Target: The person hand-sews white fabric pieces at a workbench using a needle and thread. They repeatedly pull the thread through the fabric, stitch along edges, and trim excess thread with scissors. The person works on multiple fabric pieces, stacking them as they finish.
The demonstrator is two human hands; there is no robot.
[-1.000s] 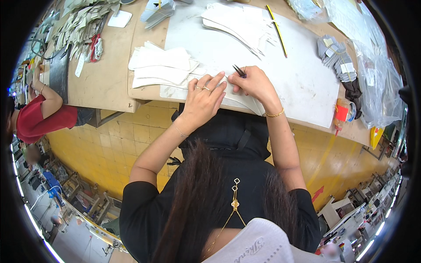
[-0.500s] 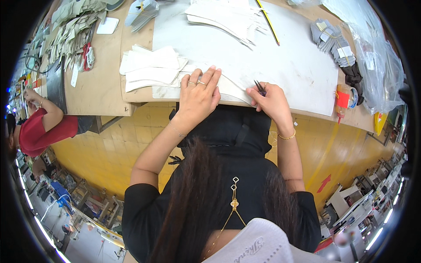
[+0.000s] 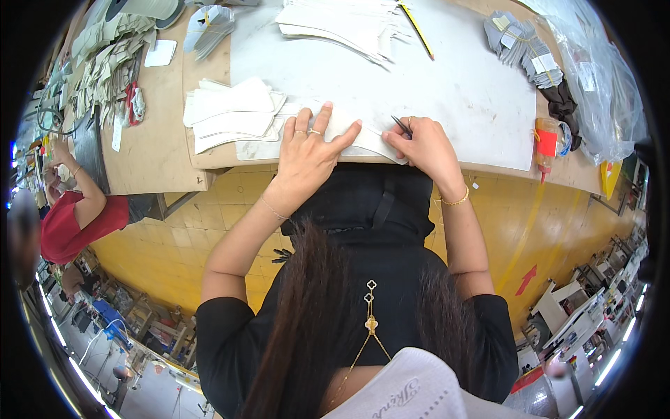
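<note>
Flat on a white cut piece (image 3: 372,140) at the table's near edge lies my left hand (image 3: 305,155), its fingers spread and thumb stretched to the right. The fingers of my right hand (image 3: 430,151) are closed around small dark pointed thread snips (image 3: 400,126), with the tips sticking out to the upper left. That hand touches the right end of the white piece. Left of my hands is a fanned pile of white cut pieces (image 3: 234,112). A larger white stack (image 3: 342,24) lies farther back.
A yellow pencil (image 3: 418,31) lies at the back. On the right are bundled grey pieces (image 3: 523,45), a red-banded bottle (image 3: 546,146) and clear plastic bags (image 3: 604,98). Beige pieces (image 3: 112,63) are heaped at the left. A co-worker in a red sleeve (image 3: 84,216) sits far left.
My left hand's fingers have spread, with the thumb swinging out to the right over the white piece. My right hand has turned slightly, still holding the snips. The whole view has shifted a little.
</note>
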